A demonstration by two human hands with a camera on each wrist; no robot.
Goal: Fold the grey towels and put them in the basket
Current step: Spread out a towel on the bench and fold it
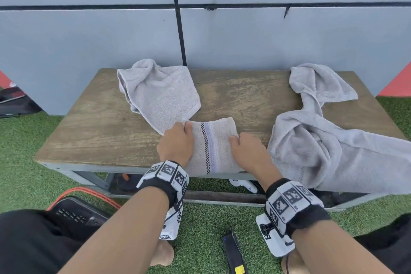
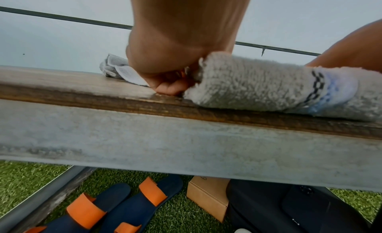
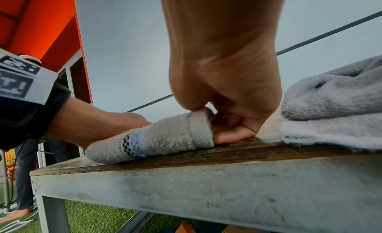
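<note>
No words or numbers can be read; the wrist bands (image 1: 165, 172) carry only black-and-white square code markers.

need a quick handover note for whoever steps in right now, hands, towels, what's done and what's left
Left hand: grips the left end of the striped towel at the table's near edge.
Right hand: grips the same towel's right end.
The striped towel is partly folded, lying flat between both hands.
Small grey towel: loose, back left, its corner touching the striped one.
Large grey towel: crumpled on the right, draping over the near edge.
Basket: none clearly in view.
Left to do: finish this fold, fold the other two, put all three in the basket.
</note>
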